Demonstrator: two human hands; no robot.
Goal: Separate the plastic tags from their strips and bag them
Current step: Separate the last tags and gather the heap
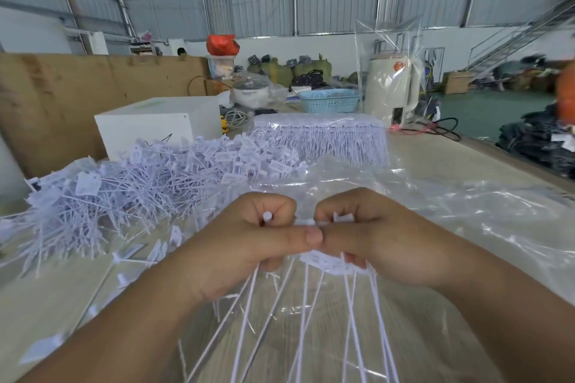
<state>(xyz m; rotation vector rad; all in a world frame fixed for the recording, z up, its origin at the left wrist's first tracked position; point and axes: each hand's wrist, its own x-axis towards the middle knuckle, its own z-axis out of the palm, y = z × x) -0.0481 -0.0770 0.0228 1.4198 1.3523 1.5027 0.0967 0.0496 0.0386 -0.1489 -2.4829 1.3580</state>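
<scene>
A long table (451,152) carries the work, with a broad sheet of clear plastic (435,196) spread over its near half. On the left lies a big heap of loose tags (130,177); behind it stand a white box (155,124) and a bagged block of unsplit strips (320,137), with a blue basket (329,99) farther back. Over the plastic, close to the camera, the left hand (245,242) and right hand (373,236) meet thumb to thumb, both curled tight on one strip (329,261), its thin tails hanging toward the viewer. To snap a tag off cleanly, I would pinch right beside the joint and twist briefly, not pull, so the tails do not tangle. The slippery plastic and scattered tags nearby may snag dropped pieces.
</scene>
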